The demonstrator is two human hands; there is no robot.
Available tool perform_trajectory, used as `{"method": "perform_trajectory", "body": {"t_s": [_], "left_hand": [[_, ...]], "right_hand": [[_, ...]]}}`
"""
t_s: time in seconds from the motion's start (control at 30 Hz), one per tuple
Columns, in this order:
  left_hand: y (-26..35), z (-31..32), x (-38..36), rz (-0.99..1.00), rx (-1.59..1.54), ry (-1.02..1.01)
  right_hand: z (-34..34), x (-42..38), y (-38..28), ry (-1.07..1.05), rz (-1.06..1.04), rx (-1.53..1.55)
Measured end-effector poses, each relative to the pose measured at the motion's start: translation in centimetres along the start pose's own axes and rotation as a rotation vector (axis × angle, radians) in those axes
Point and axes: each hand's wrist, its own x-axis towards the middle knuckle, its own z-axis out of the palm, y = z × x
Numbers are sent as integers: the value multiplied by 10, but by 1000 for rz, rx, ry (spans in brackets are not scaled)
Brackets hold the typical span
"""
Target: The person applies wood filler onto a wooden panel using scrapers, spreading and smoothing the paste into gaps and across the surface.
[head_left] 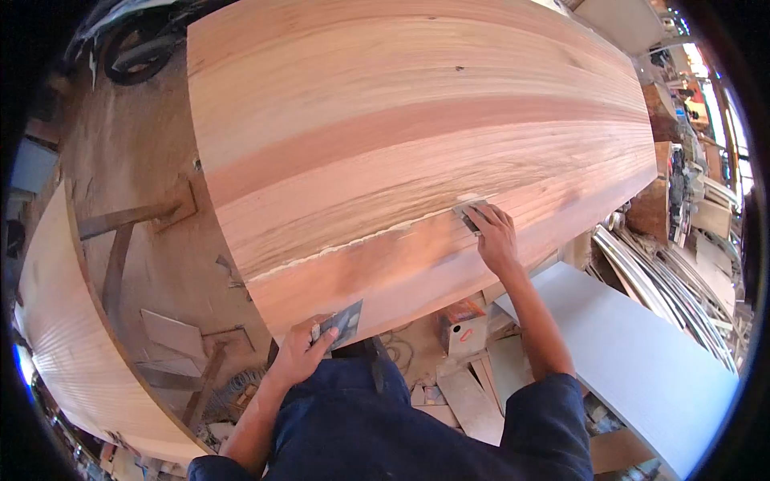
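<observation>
A large wooden panel [417,144] with pink and tan grain lies in front of me. Along it runs a pale line of filler [345,245], from near the left edge toward the middle. My right hand [496,232] grips a small flat scraper [472,215], its blade on the panel at the right end of that line. Close to my body, by the panel's near edge, my left hand [301,349] holds a wider grey scraper [346,321] with a smear of pale paste on it.
A second wooden panel [80,337] curves along the left. At the lower right lies a light grey board [642,361]. Below the panel stands a small box [465,330] among offcuts. Stacked strips [674,289] and clutter fill the right side.
</observation>
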Motion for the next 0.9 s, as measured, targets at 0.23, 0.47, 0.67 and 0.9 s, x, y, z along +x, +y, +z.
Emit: {"method": "perform_trajectory", "body": {"t_s": [0.23,0.47,0.67,0.9], "left_hand": [[-12,-12,-21,0,-17,50],[-24,-27,-33,-64,-59,56],[-20,-45,-33,-50,-22,30],[-31,-65,-48,-41,-71,8]], "right_hand": [[14,-6,-40,49,-23,32],[7,-4,-80,54,-65,50],[17,-8,-89,11,-33,-34],[32,-19,-129,97,-49,34]]}}
